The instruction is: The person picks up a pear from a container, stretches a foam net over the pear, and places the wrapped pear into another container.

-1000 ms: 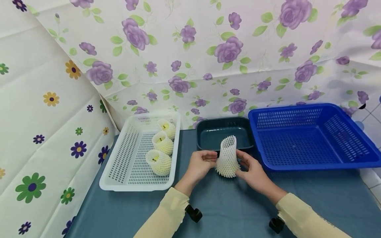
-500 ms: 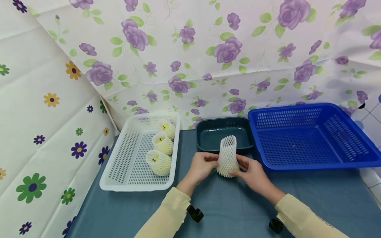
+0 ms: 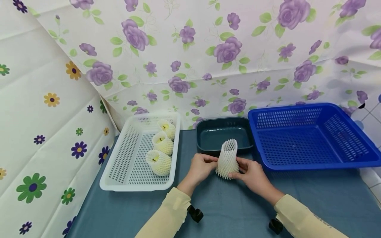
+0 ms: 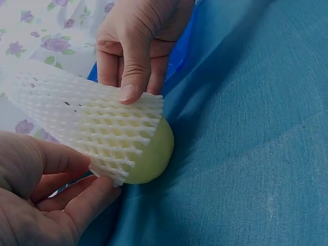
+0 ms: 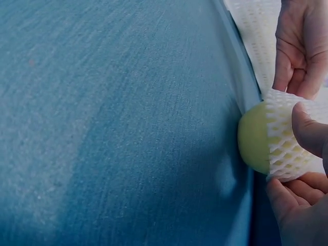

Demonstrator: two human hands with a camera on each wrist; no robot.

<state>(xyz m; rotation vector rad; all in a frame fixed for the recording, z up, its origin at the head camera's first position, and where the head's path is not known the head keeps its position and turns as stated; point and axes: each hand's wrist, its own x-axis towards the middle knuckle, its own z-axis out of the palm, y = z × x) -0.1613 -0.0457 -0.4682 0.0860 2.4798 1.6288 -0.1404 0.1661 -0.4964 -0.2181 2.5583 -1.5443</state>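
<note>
A white foam fruit net (image 3: pixel 228 158) stands upright in front of me, its top a tall loose tube. Inside its lower end sits a pale green round fruit (image 4: pixel 158 156), whose smooth bottom bulges out past the net's edge. My left hand (image 3: pixel 203 168) pinches the net's rim between thumb and fingers on the left side. On the other side my right hand (image 3: pixel 252 172) grips the net, thumb (image 4: pixel 134 77) lying over the mesh and fingers behind. The right wrist view also shows the fruit (image 5: pixel 252 138) bare below the mesh edge.
To the left, a white basket (image 3: pixel 119 186) bears several netted fruits (image 3: pixel 159 162) along its right side. A dark green tray (image 3: pixel 205 130) stands just behind the hands. At right is a blue basket (image 3: pixel 309 165). A flowered sheet (image 3: pixel 184 66) hangs behind.
Both hands have closed in from the net's sides and now hold it. The net's top has dipped slightly toward me. Baskets and tray have stayed put.
</note>
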